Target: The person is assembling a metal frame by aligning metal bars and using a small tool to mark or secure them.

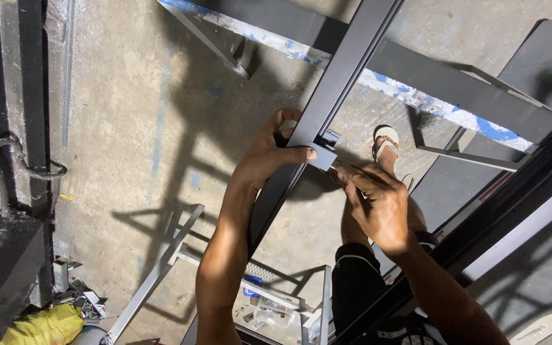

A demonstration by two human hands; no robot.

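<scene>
Dark metal bar [327,96]: a long, straight, dark profile; its long axis runs diagonally from the upper right of the view down toward the lower middle, above the concrete floor [116,128].
Position of bar: centre of the view, between the two hands, crossing over a paint-stained beam [416,89].
Grey bracket [322,156]: a small, flat, grey piece lying against the bar's right edge, about midway along the visible length, just below a small dark notch in the bar.
Left hand [268,153]: wrapped around the bar from the left, fingers curled behind it, thumb pressed onto the grey bracket.
Right hand [378,201]: fingers bunched and closed, fingertips meeting at the bracket's right edge; whether a small tool or screw is pinched there cannot be told.
Paint-stained beam: dark with worn blue and white patches, running from upper left to right beneath the bar.
Sandalled foot [386,145]: pale sandal on the floor, just right of the bracket.
Yellow bag [43,324]: crumpled, lower left corner, beside scrap pieces.
Clear plastic package [269,313]: lies low in the view, within a light grey metal frame [161,268]; a small blue-capped item sits beside it.
Dark panel [538,70]: flat sheet at upper right.
</scene>
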